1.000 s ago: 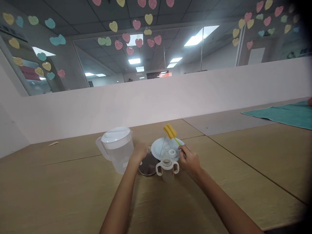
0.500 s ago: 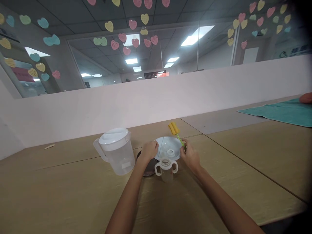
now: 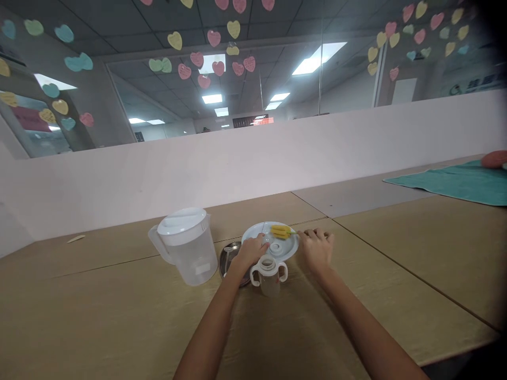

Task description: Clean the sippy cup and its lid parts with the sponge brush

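Heart-shaped paper notes (image 3: 214, 38) dot the glass high beyond your fingers, with a white wall (image 3: 222, 174) under them and a wide wooden table (image 3: 119, 316) running beneath both your hands. Watch your right hand (image 3: 317, 248): its fingers are curled in a grip on the green handle (image 3: 293, 233) of the sponge brush (image 3: 280, 232), whose yellow head juts left from your fingertips, over the white plate (image 3: 293, 247); whether sponge and plate meet, you can't tell. Over to your left hand (image 3: 250, 251), fingers forward and thumb out across the plate's near left side; whether they grasp anything cannot be told. Just right of that thumb, a white ring (image 3: 273, 252) lies on the plate. Nearer to you than those fingers, and slightly right, stands the two-handled cup (image 3: 270, 285), upright and open-topped. Partly hidden behind your left hand sits a metal dish (image 3: 222, 264), and further left of those fingers comes the lidded jug (image 3: 194, 253), its handle facing away from them. Well off beyond your right fingers, to the right, a teal towel (image 3: 443, 184) lies spread out.
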{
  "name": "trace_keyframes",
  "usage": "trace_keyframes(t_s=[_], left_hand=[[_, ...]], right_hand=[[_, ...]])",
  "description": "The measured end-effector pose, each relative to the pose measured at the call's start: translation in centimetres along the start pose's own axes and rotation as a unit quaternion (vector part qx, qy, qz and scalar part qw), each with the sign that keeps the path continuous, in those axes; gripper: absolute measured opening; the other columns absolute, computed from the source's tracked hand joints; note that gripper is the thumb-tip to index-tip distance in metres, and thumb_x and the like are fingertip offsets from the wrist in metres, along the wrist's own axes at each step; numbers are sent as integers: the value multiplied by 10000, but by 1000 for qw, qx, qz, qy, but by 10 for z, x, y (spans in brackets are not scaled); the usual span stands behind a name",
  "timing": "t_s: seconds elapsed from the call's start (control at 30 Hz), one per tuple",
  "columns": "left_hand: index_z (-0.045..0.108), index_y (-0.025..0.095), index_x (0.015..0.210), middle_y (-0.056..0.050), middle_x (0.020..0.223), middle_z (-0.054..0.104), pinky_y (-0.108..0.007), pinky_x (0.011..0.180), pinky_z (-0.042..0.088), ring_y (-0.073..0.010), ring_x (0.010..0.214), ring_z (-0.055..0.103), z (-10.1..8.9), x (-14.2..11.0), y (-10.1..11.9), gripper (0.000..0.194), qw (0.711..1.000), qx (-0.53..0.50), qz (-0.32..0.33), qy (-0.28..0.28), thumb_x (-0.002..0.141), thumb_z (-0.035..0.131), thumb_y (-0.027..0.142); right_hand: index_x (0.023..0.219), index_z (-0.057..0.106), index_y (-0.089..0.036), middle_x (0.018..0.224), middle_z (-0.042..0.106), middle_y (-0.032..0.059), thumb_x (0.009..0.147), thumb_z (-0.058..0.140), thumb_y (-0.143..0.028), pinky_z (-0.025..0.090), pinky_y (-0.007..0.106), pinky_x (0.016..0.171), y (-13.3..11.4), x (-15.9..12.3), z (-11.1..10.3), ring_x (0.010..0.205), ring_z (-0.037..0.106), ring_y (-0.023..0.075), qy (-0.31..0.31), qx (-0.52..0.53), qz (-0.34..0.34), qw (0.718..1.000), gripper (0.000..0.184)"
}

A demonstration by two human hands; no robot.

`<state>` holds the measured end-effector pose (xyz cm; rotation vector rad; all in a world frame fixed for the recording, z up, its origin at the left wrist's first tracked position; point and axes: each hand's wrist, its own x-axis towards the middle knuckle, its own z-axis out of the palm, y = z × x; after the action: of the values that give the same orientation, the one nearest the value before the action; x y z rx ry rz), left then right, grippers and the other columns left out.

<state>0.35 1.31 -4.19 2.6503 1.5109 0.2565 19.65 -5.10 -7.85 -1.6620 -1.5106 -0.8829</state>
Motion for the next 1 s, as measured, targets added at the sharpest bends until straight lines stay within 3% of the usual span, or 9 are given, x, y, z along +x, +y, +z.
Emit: trace_keyframes(t_s=[0.13, 0.33, 0.43, 0.53, 0.7, 0.8, 0.93, 1.0], left_hand=[[328, 78, 1349, -183, 1019, 653, -327, 796, 429, -277, 981, 604, 2, 0, -1, 593, 1000, -19, 9, 15, 886, 372, 445], [284, 140, 1378, -138, 1156, 598, -338, 903, 398, -243, 1081, 540, -7, 1, 3, 568, 995, -56, 30, 82, 886, 400, 400], [345, 177, 1346, -103, 1218, 553, -336, 976, 356, -225, 1144, 479, -14, 1, 7, 527, 983, -92, 49, 151, 853, 483, 306], [454, 192, 1270, -87, 1127, 571, -332, 953, 383, -210, 1051, 518, -21, -3, 9, 484, 972, -128, 54, 188, 797, 556, 217], [525, 192, 1186, -61, 1008, 558, -300, 855, 445, -163, 883, 548, -36, -13, 1, 423, 963, -177, 53, 197, 791, 592, 329], [582, 169, 1051, -57, 964, 588, -295, 852, 452, -167, 905, 554, -46, -17, -2, 392, 931, -305, 45, 195, 798, 554, 468], [570, 110, 989, -66, 775, 625, -243, 614, 503, -118, 608, 592, -57, -23, -2, 571, 885, -457, -12, 90, 870, 288, 592], [552, 112, 1023, -60, 758, 627, -227, 533, 490, -100, 519, 570, -62, -25, -4, 571, 872, -485, -40, 56, 843, 345, 612]], right_hand=[[771, 695, -198, 695, 661, 75, 717, 546, -103, 203, 366, 704, -2, -2, 6, 752, 468, 201, -19, 39, 1, 999, 184], [746, 703, -200, 681, 676, 46, 722, 499, -127, 197, 348, 688, 1, 0, 5, 695, 463, 173, 68, 109, 81, 988, 217], [754, 701, -211, 680, 678, 28, 736, 508, -147, 203, 343, 688, -2, 0, 1, 690, 472, 169, 86, 121, 87, 985, 205], [804, 701, -220, 695, 679, 21, 751, 508, -143, 212, 345, 700, -6, -2, -2, 705, 484, 169, 99, 130, 74, 984, 215], [841, 695, -233, 755, 696, 9, 781, 496, -124, 234, 344, 723, -11, -4, -6, 736, 516, 159, 147, 183, 35, 972, 235], [852, 687, -235, 781, 703, 3, 796, 494, -117, 256, 331, 725, -14, -5, -11, 745, 522, 149, 178, 224, 23, 958, 233], [882, 686, -243, 808, 702, 12, 808, 506, -124, 267, 323, 715, -18, -7, -14, 740, 532, 140, 199, 232, -5, 952, 229], [885, 685, -252, 804, 698, 13, 812, 499, -131, 262, 327, 716, -18, -7, -12, 750, 540, 141, 196, 213, -12, 957, 234]])
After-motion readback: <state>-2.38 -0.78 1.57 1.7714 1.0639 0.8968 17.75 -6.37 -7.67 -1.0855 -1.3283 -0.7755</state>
